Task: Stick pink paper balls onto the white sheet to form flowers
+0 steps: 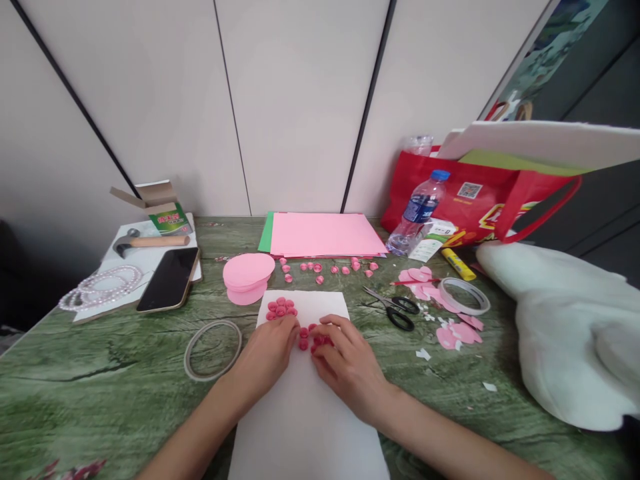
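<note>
A long white board (305,413) lies in front of me, with several small rolled pink paper flowers (281,307) grouped near its far end. My left hand (267,347) rests beside this group, its fingertips pressed together; whatever they pinch is hidden. Across the board, my right hand (353,363) curls its thumb and fingers around more of the deep pink paper flowers (321,341), which are partly covered by the fingers. Between both hands, a pair of pink flowers (303,339) sits on the board. Loose pink flowers (335,269) lie in a scattered row beyond it.
Left are a tape roll (188,357), pink paper ovals (245,293), a phone (169,279), a hammer (157,242) and bead strings (103,288). Pink sheets (325,233) lie behind. Right are scissors (395,308), paper scraps (447,337), a glue stick (459,264), a bottle (417,213) and a red bag (470,213).
</note>
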`<state>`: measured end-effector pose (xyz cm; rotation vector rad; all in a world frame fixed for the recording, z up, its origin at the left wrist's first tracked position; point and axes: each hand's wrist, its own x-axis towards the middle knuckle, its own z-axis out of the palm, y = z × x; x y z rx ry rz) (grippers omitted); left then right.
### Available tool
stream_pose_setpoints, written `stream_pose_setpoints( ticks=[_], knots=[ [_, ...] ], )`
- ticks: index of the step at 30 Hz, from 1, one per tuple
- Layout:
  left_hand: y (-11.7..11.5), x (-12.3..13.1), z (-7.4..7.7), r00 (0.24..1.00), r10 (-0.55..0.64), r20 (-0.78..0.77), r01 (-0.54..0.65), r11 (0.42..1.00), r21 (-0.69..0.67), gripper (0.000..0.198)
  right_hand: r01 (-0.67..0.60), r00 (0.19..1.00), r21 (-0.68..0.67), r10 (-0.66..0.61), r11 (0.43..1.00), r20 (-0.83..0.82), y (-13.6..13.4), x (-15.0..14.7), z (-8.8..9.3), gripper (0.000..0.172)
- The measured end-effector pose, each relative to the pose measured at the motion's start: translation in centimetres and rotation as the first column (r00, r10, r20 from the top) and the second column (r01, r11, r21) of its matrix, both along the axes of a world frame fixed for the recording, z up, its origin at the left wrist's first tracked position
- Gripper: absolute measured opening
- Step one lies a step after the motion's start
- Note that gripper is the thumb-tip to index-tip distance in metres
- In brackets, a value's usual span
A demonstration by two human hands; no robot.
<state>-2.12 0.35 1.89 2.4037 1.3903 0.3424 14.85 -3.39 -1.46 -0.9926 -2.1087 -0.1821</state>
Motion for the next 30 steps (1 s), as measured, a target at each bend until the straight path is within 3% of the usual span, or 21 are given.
stream_pose_setpoints(
  ticks=[3, 8, 13, 16, 20, 26, 30],
  knots=[
    [-0.2, 0.3, 0.2, 0.997, 0.071, -0.022, -0.072, 0.997, -0.028, 0.019, 0.051, 0.996, 0.015, -0.052, 0.999, 0.069, 0.1, -0.3, 0.0, 0.009],
    [-1.2, 1.1, 0.3, 0.971, 0.130, -0.203, -0.127, 0.992, 0.028, 0.018, 0.081, 0.988, 0.046, -0.086, 0.996, 0.132, -0.1, -0.7, 0.1, 0.013],
    [-1.3, 1.2, 0.6, 0.987, 0.132, -0.093, -0.137, 0.989, -0.053, 0.018, -0.015, 1.000, -0.074, 0.014, 0.997, -0.010, -0.2, 0.4, 0.5, 0.007],
    [-1.1, 0.9, 0.6, 0.992, 0.092, -0.084, -0.098, 0.992, -0.076, 0.020, -0.067, 0.994, -0.113, 0.056, 0.991, -0.099, -0.2, 2.1, 0.5, 0.012],
    [-1.1, 0.4, 0.5, 0.996, 0.018, -0.082, -0.023, 0.998, -0.062, 0.019, -0.081, 0.993, -0.125, 0.069, 0.989, -0.092, -0.4, 3.7, 0.2, 0.009],
    [-1.0, -0.5, -0.2, 0.990, -0.141, 0.009, 0.140, 0.987, 0.075, 0.023, -0.078, 0.995, -0.111, 0.070, 0.991, -0.072, -0.3, 3.0, -0.1, 0.007],
    [-0.8, -0.7, -0.6, 0.974, -0.224, -0.027, 0.225, 0.964, 0.141, 0.023, -0.086, 0.993, -0.095, 0.078, 0.992, -0.085, 0.1, 2.4, -0.2, 0.008]
  ],
)
